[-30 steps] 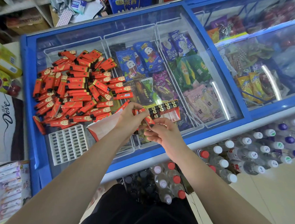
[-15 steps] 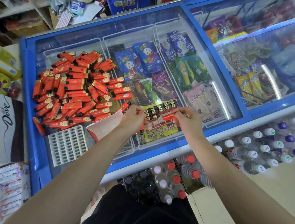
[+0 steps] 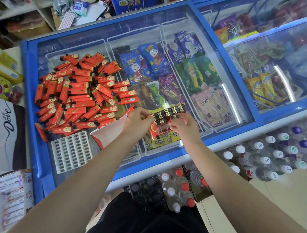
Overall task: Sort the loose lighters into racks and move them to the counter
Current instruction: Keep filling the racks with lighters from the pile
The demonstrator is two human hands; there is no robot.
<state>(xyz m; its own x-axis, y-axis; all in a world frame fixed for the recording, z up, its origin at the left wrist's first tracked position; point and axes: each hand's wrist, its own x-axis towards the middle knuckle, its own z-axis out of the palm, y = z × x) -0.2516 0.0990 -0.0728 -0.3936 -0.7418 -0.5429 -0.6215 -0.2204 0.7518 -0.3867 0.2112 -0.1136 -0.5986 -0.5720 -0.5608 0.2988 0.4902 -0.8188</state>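
A big heap of loose red lighters (image 3: pixel 79 95) lies on the glass lid of the blue freezer (image 3: pixel 31 111), at its left. A partly filled rack of lighters (image 3: pixel 168 115), black tops up, sits just right of the heap. My left hand (image 3: pixel 136 119) grips the rack's left end. At the rack's near edge my right hand (image 3: pixel 181 123) pinches one lighter standing in it. An empty white rack (image 3: pixel 71 151) rests on the lid at the front left. A red-and-white paper bag (image 3: pixel 109 133) lies partly under my left forearm.
Ice-cream packets (image 3: pixel 169 67) fill wire baskets under the glass. Packs of bottled water (image 3: pixel 270 156) stand on the floor to the right and below the freezer's front edge. A white Dove box (image 3: pixel 8 127) and snack packs crowd the left. Cluttered shelves (image 3: pixel 30 14) run behind.
My right hand went out to the rack's right end, then came back to its near edge. The left hand stayed on the rack's left end. The heap has not moved.
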